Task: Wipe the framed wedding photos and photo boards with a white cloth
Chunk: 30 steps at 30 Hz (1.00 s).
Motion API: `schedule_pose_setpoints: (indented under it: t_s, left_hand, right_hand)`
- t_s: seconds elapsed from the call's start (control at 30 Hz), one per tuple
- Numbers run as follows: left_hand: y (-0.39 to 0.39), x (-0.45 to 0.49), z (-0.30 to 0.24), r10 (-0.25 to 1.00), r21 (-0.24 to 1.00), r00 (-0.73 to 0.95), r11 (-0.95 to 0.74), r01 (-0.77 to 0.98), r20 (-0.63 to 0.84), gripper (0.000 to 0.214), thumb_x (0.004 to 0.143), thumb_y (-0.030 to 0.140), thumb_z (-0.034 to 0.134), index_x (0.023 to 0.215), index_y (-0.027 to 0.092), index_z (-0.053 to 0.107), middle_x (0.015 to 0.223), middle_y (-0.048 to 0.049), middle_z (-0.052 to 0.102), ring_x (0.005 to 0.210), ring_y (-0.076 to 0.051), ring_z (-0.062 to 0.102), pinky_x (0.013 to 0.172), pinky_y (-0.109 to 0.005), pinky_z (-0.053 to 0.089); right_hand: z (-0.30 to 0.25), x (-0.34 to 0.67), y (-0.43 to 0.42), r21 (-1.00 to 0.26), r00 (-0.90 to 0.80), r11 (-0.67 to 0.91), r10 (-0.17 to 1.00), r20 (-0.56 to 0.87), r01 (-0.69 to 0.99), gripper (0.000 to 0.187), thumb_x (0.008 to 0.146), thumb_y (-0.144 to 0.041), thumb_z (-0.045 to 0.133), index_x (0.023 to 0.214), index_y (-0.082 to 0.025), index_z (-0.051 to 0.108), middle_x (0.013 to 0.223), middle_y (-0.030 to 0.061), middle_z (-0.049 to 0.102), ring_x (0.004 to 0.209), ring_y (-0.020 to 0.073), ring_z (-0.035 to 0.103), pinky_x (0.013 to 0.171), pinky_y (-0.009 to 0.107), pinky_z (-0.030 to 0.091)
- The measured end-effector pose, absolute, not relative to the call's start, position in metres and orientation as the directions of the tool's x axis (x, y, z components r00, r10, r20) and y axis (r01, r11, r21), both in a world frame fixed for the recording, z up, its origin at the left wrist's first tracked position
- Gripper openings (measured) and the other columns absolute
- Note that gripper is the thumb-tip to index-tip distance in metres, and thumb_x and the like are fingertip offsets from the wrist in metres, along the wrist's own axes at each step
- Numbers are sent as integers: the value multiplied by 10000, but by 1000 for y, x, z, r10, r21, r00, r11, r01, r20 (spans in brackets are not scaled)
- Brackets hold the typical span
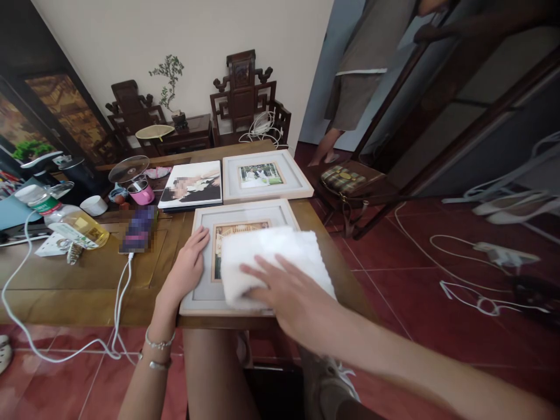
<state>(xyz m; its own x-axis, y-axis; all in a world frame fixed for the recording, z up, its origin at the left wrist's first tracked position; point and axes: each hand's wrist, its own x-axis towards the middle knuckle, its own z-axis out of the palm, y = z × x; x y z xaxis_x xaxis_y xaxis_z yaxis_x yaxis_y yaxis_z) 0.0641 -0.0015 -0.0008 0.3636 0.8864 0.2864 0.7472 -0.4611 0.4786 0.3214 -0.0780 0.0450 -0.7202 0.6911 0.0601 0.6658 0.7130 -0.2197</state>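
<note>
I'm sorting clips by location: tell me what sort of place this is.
Probably a home sitting room: carved wooden chairs, a potted tree between them, and a wooden table holding framed pictures.

2 carved dark-wood chairs (242,79) stand before a pale wall (192,32); the floor (385,248) is red tile.

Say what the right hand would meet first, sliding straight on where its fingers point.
Past the white cloth under it, the right hand would likely meet the far rim of the near picture frame, toward its left corner; depth is unclear from one view.
</note>
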Motion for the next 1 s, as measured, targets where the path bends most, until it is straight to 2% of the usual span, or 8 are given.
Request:
schedule_pose_setpoints:
  t_s: [0.1, 0.17, 0.3, 0.57, 0.67, 0.77, 0.87, 1.0]
  left_hand:
    - [-2, 64, 0, 884, 488, 368, -467, 738, 289, 524, 878, 88, 342, 1366, 102, 531, 1467, -137, 495, 1435, -227, 351, 1202, -469, 273]
    - [-3, 64, 1, 886, 493, 366, -462, 737, 284, 521, 881, 91, 341, 1366, 103, 532, 1471, -133, 491, 1436, -226, 351, 1202, -470, 271]
    - [-4, 65, 3, 896, 498, 354, -444, 745, 269, 513, 890, 102, 338, 1365, 92, 531, 1473, -135, 488, 1437, -221, 347, 1207, -458, 260]
    - [-2, 67, 1, 898, 516, 339, -438, 736, 280, 518, 868, 83, 364, 1351, 97, 550, 1466, -135, 496, 1432, -238, 357, 1207, -467, 262]
    - [-2, 66, 0, 897, 512, 339, -440, 738, 283, 532, 856, 70, 368, 1358, 102, 542, 1476, -133, 485, 1435, -235, 352, 1207, -465, 263]
    - [-3, 66, 0, 889, 495, 351, -455, 740, 293, 546, 849, 57, 359, 1364, 103, 533, 1478, -134, 482, 1439, -230, 343, 1207, -466, 262]
    - [-3, 65, -1, 887, 489, 362, -461, 740, 288, 550, 851, 53, 351, 1370, 104, 525, 1481, -137, 477, 1444, -230, 333, 1207, -476, 256]
    - [-2, 63, -2, 884, 493, 374, -467, 734, 280, 548, 861, 63, 348, 1378, 121, 519, 1481, -125, 480, 1441, -221, 339, 1207, -463, 261]
  right_hand:
    - [38, 327, -24, -18, -623, 636, 761, 181, 771, 665, 713, 79, 458, 1300, -208, 585, 1500, 113, 438, 1416, 375, 294, 1112, 690, 205]
    - [36, 330, 13, 104, -561, 555, 785, 261, 825, 685, 724, 90, 453, 1334, -208, 545, 1544, 113, 357, 1421, 408, 263, 1076, 750, 188]
    - [36, 330, 56, 164, -561, 536, 787, 257, 828, 675, 772, 105, 401, 1345, -224, 540, 1567, 54, 319, 1425, 419, 242, 1042, 747, 265]
    - [49, 321, -33, 43, -623, 623, 782, -4, 781, 589, 720, 47, 526, 1253, -179, 631, 1501, 108, 433, 1368, 491, 310, 1027, 736, 290]
    - [55, 320, -83, -112, -719, 711, 689, -91, 695, 634, 614, -48, 690, 1222, -224, 653, 1497, 119, 439, 1336, 534, 338, 990, 760, 322]
    - [59, 315, -109, -266, -803, 759, 579, -144, 595, 625, 603, -60, 686, 1186, -285, 672, 1488, 66, 461, 1344, 499, 357, 1010, 739, 341]
    - [56, 310, -104, -313, -798, 739, 587, -136, 597, 632, 667, -14, 589, 1225, -305, 649, 1499, 25, 449, 1382, 449, 323, 1049, 710, 323]
    - [44, 310, -54, -212, -704, 688, 711, 6, 693, 684, 704, 60, 472, 1288, -271, 606, 1531, 27, 401, 1423, 390, 268, 1106, 660, 259]
